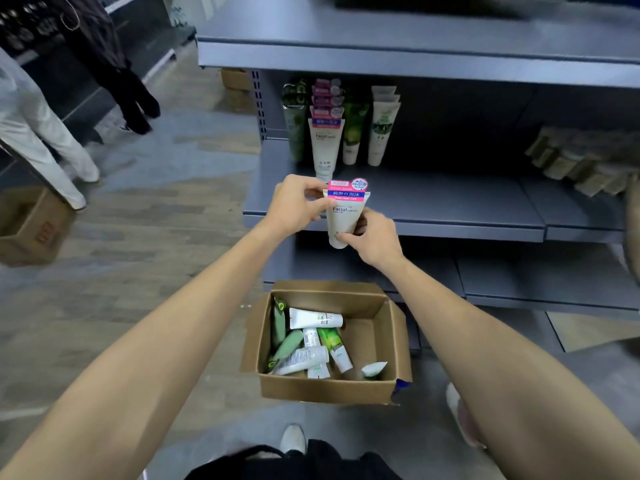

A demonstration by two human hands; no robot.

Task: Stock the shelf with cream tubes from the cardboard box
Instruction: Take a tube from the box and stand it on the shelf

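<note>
Two bare hands share one white cream tube with a pink and blue header [344, 216], held upright, cap down, in front of the grey metal shelf [433, 202]. The left hand [294, 206] pinches its crimped top from nine o'clock; the right hand [375, 239] grips its lower end near the cap from four o'clock. Behind it, at twelve o'clock, four rows of tubes [341, 126] stand on the shelf: dark green, pink-topped white, bright green, white with green leaves. At six o'clock, an open brown cardboard box [329, 389] sits on the floor with a loose heap of white and green tubes [308, 344] inside. Far off at ten o'clock stand two other people.
</note>
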